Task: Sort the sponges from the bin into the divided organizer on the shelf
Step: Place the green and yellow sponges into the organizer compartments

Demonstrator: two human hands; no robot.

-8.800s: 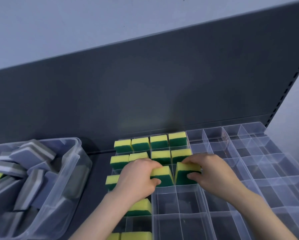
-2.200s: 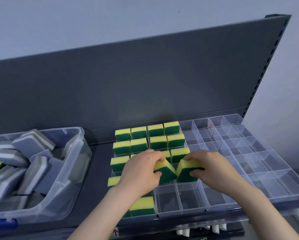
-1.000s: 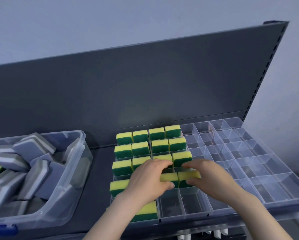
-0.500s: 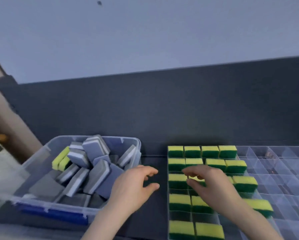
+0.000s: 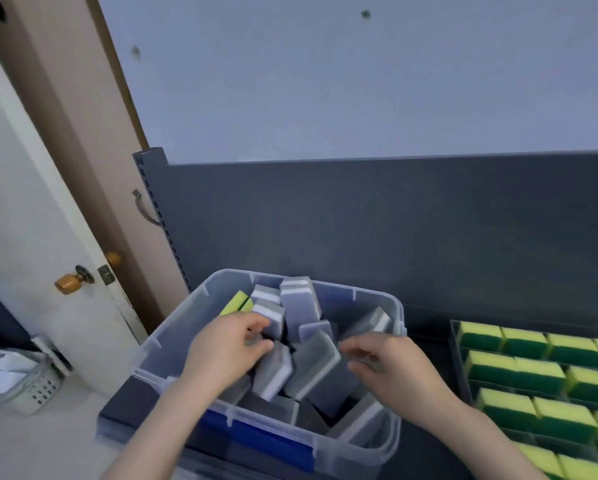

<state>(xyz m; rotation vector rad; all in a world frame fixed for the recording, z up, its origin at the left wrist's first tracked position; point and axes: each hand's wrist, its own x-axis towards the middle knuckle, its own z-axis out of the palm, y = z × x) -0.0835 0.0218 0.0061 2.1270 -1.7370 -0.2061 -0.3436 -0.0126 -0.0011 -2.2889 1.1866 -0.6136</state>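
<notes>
Head view: both hands have been moved from the organizer (image 5: 456,344), now to the right of the right hand (image 5: 389,370), into the bin (image 5: 377,298). A grey sponge (image 5: 275,318) is pinched by the left hand (image 5: 226,351). The right hand's fingers are curled over the pile, but whether anything is gripped cannot be told. A new pick seems to have begun.

The bin (image 5: 342,306), at six o'clock, is clear frosted plastic with a bright blue latch (image 5: 266,441) on its near rim; it holds mostly grey sponges (image 5: 313,370) banded with white, save one yellow-and-green sponge (image 5: 236,301) at the bin's ten o'clock corner. At four o'clock the organizer (image 5: 455,341) holds rows of two-tone sponges (image 5: 533,372), yellow over dark green. The shelf back panel (image 5: 394,230) is plain dark grey, the wall (image 5: 325,81) pale blue-grey, and at nine o'clock a white door (image 5: 30,202) bears a brass-coloured knob (image 5: 65,284).
</notes>
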